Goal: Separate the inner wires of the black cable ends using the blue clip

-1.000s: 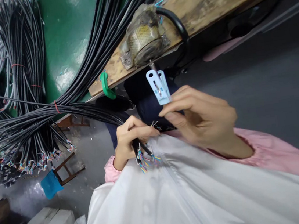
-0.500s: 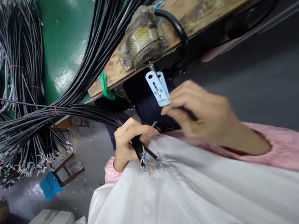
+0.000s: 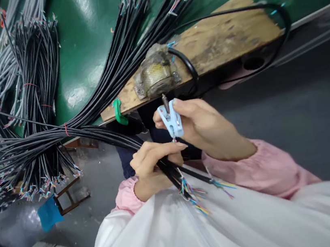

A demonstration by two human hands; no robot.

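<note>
Black bundle [image 3: 36, 63]: we are noting smooth, round-jacketed cable heaped on the glossy green desk [image 3: 75, 42].
Red tie [image 3: 66, 129]: it is cinching the held cables [image 3: 105, 132], which are running towards our left hand.
Green hook [image 3: 119, 112]: it is curving over the edge of the scuffed wooden board [image 3: 209, 47].
Left hand [image 3: 154, 164]: its fingers are closing around the cables; we are judging a steady hold close under the clip best.
Housing [image 3: 157, 73]: we are recording a rounded, mesh-textured, grimy body on the board, its metal shaft [image 3: 166, 103] pointing at the clip.
Pale blue clip [image 3: 176, 126]: it is sitting at the shaft, fine strands [image 3: 174, 139] at its lower end; we are advising straight, gathered, centred strands.
Bared ends [image 3: 190, 195]: multicoloured, hair-thin, they are fanning below the left hand.
Right hand [image 3: 206, 123]: its fingers are pinching the clip; we are advising clearance from the shaft.
</note>
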